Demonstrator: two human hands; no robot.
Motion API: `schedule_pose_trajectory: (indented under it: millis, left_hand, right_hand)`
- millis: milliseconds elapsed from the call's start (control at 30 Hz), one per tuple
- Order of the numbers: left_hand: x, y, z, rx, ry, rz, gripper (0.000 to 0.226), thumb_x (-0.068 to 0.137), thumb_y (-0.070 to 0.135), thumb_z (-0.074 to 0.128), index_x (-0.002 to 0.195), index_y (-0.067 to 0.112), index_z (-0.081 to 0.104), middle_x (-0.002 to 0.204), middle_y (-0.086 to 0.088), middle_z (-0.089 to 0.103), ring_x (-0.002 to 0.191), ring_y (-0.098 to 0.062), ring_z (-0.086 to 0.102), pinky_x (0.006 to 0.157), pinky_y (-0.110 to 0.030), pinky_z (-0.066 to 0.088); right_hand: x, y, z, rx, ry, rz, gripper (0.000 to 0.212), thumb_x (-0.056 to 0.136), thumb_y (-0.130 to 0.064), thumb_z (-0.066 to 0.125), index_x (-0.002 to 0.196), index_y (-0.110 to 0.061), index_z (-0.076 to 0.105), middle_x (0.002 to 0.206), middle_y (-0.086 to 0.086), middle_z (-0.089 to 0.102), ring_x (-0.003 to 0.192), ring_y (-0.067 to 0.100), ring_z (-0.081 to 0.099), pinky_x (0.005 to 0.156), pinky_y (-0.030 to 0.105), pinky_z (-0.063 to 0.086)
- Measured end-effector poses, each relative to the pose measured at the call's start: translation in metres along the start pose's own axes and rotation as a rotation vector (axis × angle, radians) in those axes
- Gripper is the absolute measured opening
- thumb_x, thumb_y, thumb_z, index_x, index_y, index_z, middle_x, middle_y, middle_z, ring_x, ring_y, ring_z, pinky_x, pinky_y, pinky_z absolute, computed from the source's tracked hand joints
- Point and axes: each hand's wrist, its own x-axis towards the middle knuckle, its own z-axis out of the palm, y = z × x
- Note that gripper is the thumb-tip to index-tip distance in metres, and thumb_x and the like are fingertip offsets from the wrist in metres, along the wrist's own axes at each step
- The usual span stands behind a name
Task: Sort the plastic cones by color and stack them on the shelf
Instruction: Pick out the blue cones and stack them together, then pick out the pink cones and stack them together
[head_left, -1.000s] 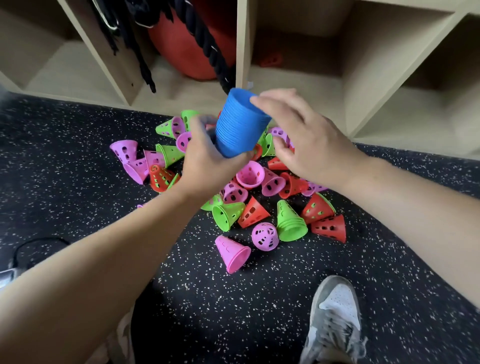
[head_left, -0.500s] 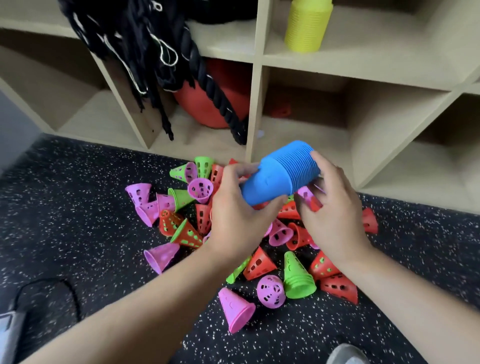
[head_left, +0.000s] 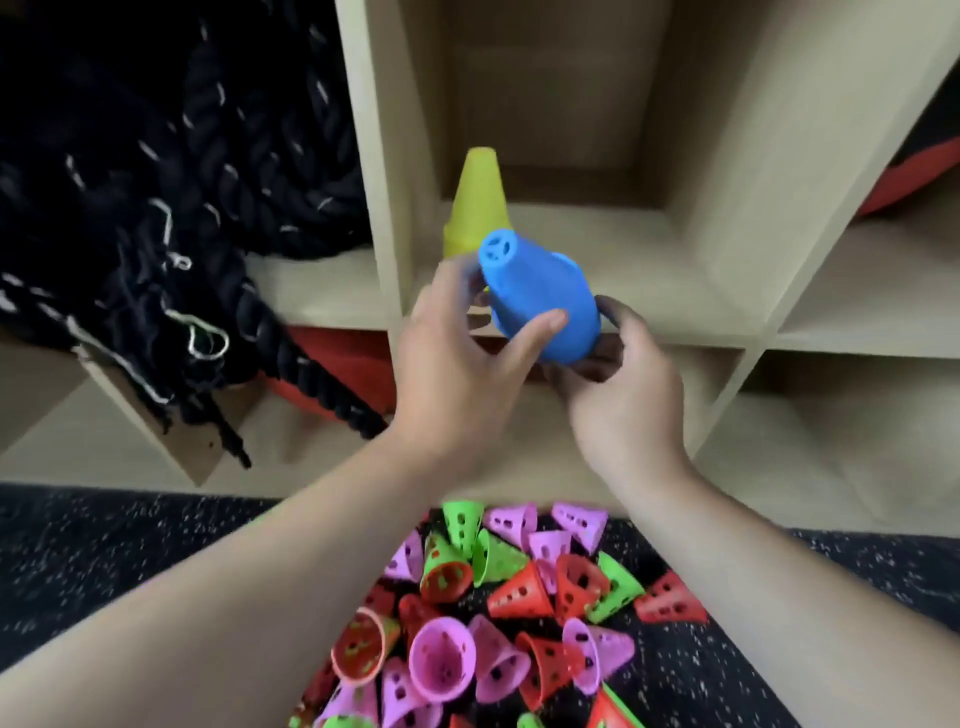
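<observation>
Pale wooden shelf (head_left: 649, 260) cubbies fill the head view, above dark speckled floor (head_left: 104, 545). I hold the blue cone stack (head_left: 540, 296) tilted in front of the middle cubby, tip up and to the left. I judge this is to stand it beside the yellow cone stack (head_left: 475, 202) already upright there. My left hand (head_left: 457, 353) wraps the side with the thumb across the front. My right hand (head_left: 623, 395) cups the wide end from below to steady it.

The yellow stack's base is hidden behind the blue one, and my right fingertips are hidden under it. Blur keeps me from counting the blue cones. The loose cones (head_left: 498, 613), pink, red and green, lie unsorted below my arms, cut off at the bottom edge. Black rope (head_left: 156, 182) crowds the left cubby.
</observation>
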Motion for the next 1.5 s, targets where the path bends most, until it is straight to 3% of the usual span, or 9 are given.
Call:
schedule_pose_trajectory:
  millis: [267,400,533,633,733,933,1100,1333,1500]
  left_hand:
    - [0.126,0.008,0.063,0.369,-0.275,0.009,0.045,0.085,0.043,0.074,0.12,0.019,0.059,0.114,-0.001,0.058,0.099,-0.017,0.059,0.083,-0.029,0.048]
    - [0.142,0.002,0.084,0.549,-0.301,-0.056,0.047,0.089,0.043,0.071,0.12,0.011,0.056,0.116,-0.007,0.062,0.101,-0.024,0.059,0.077,-0.03,0.04]
    - [0.138,-0.003,0.094,0.605,-0.295,-0.073,0.048,0.09,0.038,0.073,0.121,0.008,0.053,0.113,-0.007,0.064,0.103,-0.026,0.061,0.075,-0.031,0.042]
    - [0.125,-0.008,0.092,0.598,-0.273,-0.026,0.043,0.092,0.034,0.071,0.121,0.008,0.053,0.115,-0.007,0.063,0.105,-0.026,0.06,0.079,-0.03,0.042]
    - [0.105,-0.014,0.081,0.436,-0.225,0.043,0.046,0.09,0.028,0.072,0.129,0.012,0.052,0.124,-0.002,0.059,0.115,-0.02,0.055,0.087,-0.022,0.038]
    - [0.053,-0.023,0.047,0.274,-0.217,0.221,0.056,0.091,0.023,0.07,0.142,0.012,0.05,0.13,0.007,0.056,0.125,-0.008,0.05,0.101,-0.005,0.031]
    - [0.016,-0.03,0.013,0.269,-0.288,0.228,0.055,0.093,0.034,0.06,0.144,0.013,0.051,0.134,0.0,0.057,0.129,-0.01,0.05,0.107,-0.022,0.039]
    - [-0.074,-0.043,-0.021,0.186,-0.357,0.144,0.056,0.094,0.03,0.064,0.144,0.009,0.049,0.134,-0.002,0.058,0.123,-0.007,0.056,0.102,-0.019,0.044]
    - [-0.16,-0.073,-0.028,0.156,-0.433,-0.038,0.055,0.095,0.035,0.061,0.143,0.011,0.049,0.134,-0.004,0.058,0.127,-0.017,0.056,0.105,-0.046,0.047]
  right_hand:
    - [0.104,-0.008,0.001,-0.157,-0.095,0.229,0.03,0.082,-0.028,0.073,0.111,-0.022,0.067,0.089,-0.001,0.075,0.067,0.014,0.064,0.053,0.023,0.043]
    - [0.13,0.0,0.007,-0.161,-0.275,0.366,0.016,0.091,-0.023,0.067,0.104,-0.014,0.063,0.082,-0.004,0.069,0.067,0.015,0.073,0.07,0.025,0.057]
    - [0.143,0.006,0.0,-0.477,-0.285,0.24,0.029,0.085,-0.038,0.072,0.102,-0.015,0.066,0.077,-0.002,0.058,0.066,0.021,0.057,0.052,0.027,0.038]
    - [0.145,0.013,-0.008,-0.48,-0.278,0.157,0.031,0.083,-0.041,0.075,0.104,-0.018,0.071,0.075,-0.005,0.06,0.074,0.019,0.062,0.061,0.027,0.042]
    - [0.136,0.021,-0.018,-0.366,-0.237,0.092,0.06,0.081,-0.04,0.077,0.134,-0.017,0.058,0.088,-0.006,0.066,0.087,0.017,0.067,0.072,0.026,0.047]
    - [0.094,0.029,-0.051,-0.217,-0.177,-0.089,0.059,0.084,-0.033,0.075,0.139,-0.029,0.052,0.12,-0.013,0.062,0.111,0.002,0.06,0.094,0.022,0.049]
    - [0.048,0.021,-0.076,-0.161,-0.203,-0.217,0.055,0.089,-0.029,0.07,0.141,-0.031,0.052,0.136,-0.014,0.054,0.126,-0.005,0.049,0.103,0.025,0.048]
    - [-0.041,0.039,-0.094,-0.113,-0.232,-0.384,0.043,0.092,-0.017,0.062,0.134,-0.014,0.059,0.13,-0.007,0.055,0.127,0.01,0.052,0.104,0.034,0.048]
    - [-0.112,0.09,-0.095,-0.189,-0.324,-0.384,0.036,0.09,-0.007,0.064,0.126,-0.002,0.063,0.126,0.006,0.059,0.122,0.014,0.055,0.104,0.038,0.047]
